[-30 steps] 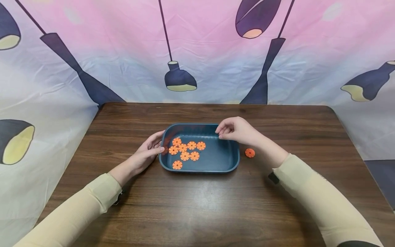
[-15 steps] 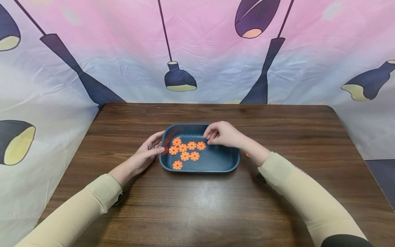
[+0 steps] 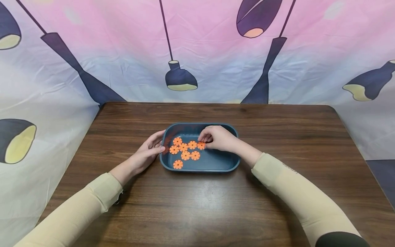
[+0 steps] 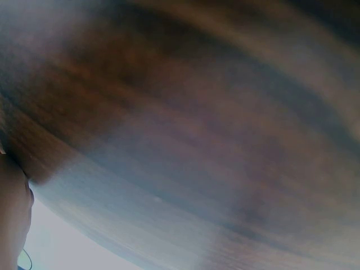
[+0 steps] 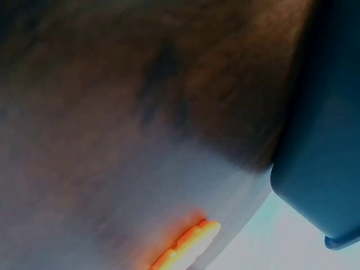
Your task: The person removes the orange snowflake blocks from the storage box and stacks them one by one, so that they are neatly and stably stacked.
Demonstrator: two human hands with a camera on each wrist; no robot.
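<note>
A dark blue tray stands on the wooden table. Inside it, mostly towards the left, lie several orange notched discs, flat and flower-like with a small centre hole. My left hand grips the tray's left wall, thumb over the rim and fingers along the outside. Reaching over the right rim, my right hand has bent fingertips and thumb right at the rightmost disc; I cannot tell whether they pinch it. Another orange disc lies on the table beside the tray's outer wall in the right wrist view.
The brown table extends around the tray on all sides. Behind its far edge hangs a pastel cloth printed with lamps. My right forearm hides the loose disc in the head view. Mostly blurred tabletop fills the left wrist view.
My right hand has moved left and down from above the tray's far right corner to the rightmost disc. Its forearm now covers the loose disc. My left hand keeps its grip.
</note>
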